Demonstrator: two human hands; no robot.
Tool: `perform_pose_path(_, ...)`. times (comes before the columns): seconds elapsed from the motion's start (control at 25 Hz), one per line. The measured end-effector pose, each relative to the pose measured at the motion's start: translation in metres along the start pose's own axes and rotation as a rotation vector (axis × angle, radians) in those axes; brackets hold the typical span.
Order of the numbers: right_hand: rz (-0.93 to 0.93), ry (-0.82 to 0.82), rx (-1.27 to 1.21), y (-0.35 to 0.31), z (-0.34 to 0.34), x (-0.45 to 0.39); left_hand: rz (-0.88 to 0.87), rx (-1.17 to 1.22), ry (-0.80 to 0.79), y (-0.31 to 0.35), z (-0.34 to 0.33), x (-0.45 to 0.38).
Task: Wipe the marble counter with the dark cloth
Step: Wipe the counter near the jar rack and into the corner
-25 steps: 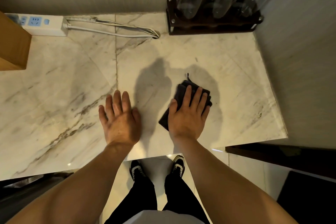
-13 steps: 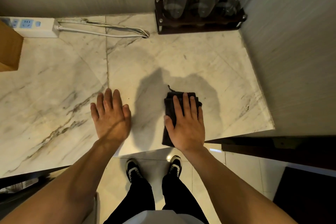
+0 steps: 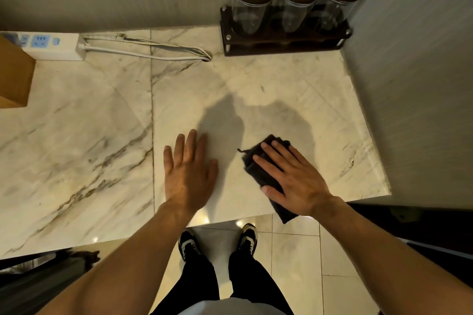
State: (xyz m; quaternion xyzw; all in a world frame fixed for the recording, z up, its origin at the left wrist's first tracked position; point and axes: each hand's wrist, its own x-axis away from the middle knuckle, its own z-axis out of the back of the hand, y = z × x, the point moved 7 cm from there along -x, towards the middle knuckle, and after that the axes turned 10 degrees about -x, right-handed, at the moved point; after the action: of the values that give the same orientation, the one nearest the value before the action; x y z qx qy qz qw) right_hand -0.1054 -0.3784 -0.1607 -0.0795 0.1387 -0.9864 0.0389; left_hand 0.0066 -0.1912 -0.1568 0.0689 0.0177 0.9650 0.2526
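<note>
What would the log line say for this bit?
step: wiping | right hand: flat on cloth | left hand: flat on counter | cloth: near front edge, corner hanging over

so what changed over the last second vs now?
The right hand, pressed flat on the dark cloth, swept it back toward the counter's near edge and turned it; one cloth corner now hangs over that edge. Nothing was grasped or released. The left hand stays flat on the marble counter. Power strip, cable and jar rack sit where they were.
</note>
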Motion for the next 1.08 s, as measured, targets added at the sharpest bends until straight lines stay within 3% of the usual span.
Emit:
perform_pose_path(0.72,0.004,-0.009,0.015,0.046,0.023,-0.086,0.030,-0.169,-0.046,0.005,-0.011,-0.003)
perform_pose_path(1.08,-0.193,0.049,-0.035,0.072,0.037,-0.148,0.036,-0.172,-0.056,0.003,-0.012,-0.002)
